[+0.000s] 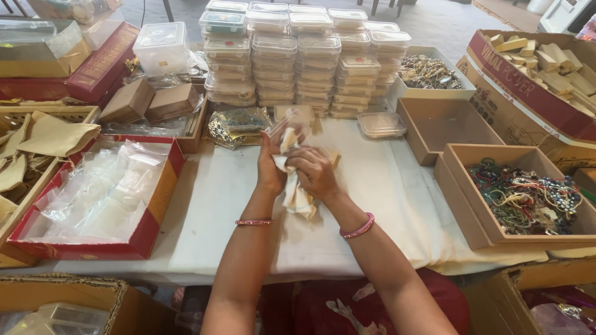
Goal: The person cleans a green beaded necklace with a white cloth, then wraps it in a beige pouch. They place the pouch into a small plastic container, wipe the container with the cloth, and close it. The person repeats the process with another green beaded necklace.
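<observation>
Both hands are closed around one small cream cloth pouch, held just above the middle of the white-covered table. The left hand clasps its upper part with the fingers curled and the thumb pressed in; the right hand pinches the cloth from the other side, its fingers folded over the mouth. The lower end of the pouch hangs loose below the hands. Something pale and crumpled shows at the top between the fingers, but what it is cannot be told.

The grip is on soft cloth only, so the pouch could slip or twist, and anything small inside could spill onto the table and roll toward the near edge. A sideways sweep of the right forearm could also catch the open cardboard box of tangled bead jewellery at the right edge.

Further out, a red tray of clear plastic bags sits at the left edge. Stacks of clear lidded containers line the far edge, with one single container lying just in front of them.
</observation>
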